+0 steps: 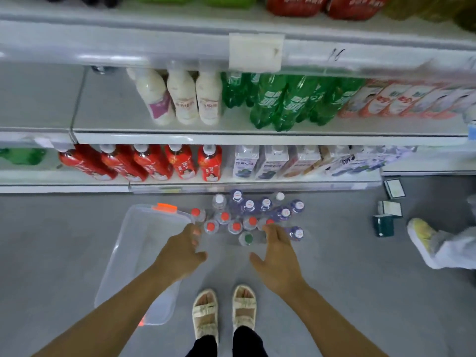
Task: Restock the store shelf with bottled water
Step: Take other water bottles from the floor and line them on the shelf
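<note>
Grey shop floor (334, 292) below drink shelves (231, 139): water bottles (247, 217) stand clustered; left hand (181, 253) and right hand (277, 256) hover above, fingers spread, holding nothing.

Both empty hands, left hand (185, 249) and right hand (277, 256), hover above floor-standing water bottles (247, 217).

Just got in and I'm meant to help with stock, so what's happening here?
A person stands facing the drinks shelves, reaching both open hands down toward a cluster of water bottles standing on the floor. The left hand and right hand hold nothing yet. A clear plastic bin lies on the floor to the left. No water bottle is being lifted.
</note>
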Demonstrator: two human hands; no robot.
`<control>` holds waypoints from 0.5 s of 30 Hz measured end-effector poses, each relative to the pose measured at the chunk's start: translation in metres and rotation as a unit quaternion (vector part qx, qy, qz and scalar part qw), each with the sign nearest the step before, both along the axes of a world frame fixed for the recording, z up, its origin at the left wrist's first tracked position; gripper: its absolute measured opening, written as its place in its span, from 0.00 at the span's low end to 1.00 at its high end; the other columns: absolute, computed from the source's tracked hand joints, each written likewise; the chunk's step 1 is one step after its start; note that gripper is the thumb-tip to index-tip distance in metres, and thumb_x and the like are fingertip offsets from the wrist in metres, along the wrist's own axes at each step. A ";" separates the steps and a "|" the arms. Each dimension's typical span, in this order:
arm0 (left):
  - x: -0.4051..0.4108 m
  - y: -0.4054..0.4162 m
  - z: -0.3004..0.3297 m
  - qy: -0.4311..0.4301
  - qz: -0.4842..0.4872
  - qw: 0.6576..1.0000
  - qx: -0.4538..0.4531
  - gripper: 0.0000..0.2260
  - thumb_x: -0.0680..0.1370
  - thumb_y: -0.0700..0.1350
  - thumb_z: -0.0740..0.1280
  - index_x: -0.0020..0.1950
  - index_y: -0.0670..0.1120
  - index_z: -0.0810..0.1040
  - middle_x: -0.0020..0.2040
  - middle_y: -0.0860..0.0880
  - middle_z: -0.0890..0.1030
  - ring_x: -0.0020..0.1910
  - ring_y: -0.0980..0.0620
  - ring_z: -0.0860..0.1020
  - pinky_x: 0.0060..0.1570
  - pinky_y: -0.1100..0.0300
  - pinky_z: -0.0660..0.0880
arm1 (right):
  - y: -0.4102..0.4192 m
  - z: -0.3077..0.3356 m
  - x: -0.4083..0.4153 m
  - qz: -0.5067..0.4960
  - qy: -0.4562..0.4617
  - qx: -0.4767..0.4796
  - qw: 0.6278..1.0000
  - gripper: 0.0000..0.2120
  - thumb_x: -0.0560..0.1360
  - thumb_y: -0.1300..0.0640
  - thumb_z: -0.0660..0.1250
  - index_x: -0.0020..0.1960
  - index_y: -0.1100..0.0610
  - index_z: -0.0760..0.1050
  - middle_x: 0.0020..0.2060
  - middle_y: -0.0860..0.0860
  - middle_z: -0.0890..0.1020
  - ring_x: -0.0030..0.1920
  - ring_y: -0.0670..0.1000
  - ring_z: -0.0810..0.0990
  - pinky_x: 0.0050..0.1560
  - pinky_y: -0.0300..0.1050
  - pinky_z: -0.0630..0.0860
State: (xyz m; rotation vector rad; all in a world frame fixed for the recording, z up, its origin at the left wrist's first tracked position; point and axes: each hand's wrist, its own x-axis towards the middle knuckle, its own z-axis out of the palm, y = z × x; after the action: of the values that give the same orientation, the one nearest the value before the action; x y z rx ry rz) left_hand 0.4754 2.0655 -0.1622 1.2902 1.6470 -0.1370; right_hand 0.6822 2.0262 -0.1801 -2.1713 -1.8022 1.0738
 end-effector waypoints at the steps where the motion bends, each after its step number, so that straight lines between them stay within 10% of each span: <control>1: -0.002 0.004 -0.010 0.001 0.002 1.000 0.004 0.19 0.73 0.44 0.70 0.61 0.47 0.67 0.51 0.49 0.76 0.51 0.47 0.77 0.49 0.58 0.74 | 0.006 -0.013 -0.006 0.005 0.003 0.004 1.000 0.31 0.70 0.55 0.69 0.69 0.60 0.64 0.65 0.55 0.68 0.66 0.56 0.65 0.65 0.49 0.66; 15: -0.008 0.054 -0.210 -0.005 0.085 0.994 0.065 0.20 0.75 0.44 0.69 0.65 0.46 0.68 0.61 0.48 0.76 0.59 0.46 0.75 0.53 0.62 0.66 | 0.110 -0.244 -0.056 0.017 0.031 -0.019 0.999 0.27 0.73 0.54 0.68 0.69 0.58 0.64 0.62 0.58 0.75 0.63 0.57 0.73 0.59 0.45 0.67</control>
State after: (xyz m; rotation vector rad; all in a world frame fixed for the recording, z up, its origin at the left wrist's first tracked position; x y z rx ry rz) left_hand 0.4673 2.1196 -0.3722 1.2380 1.7723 0.0801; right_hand 0.6266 2.1366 -0.4237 -2.1120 -1.8124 1.1786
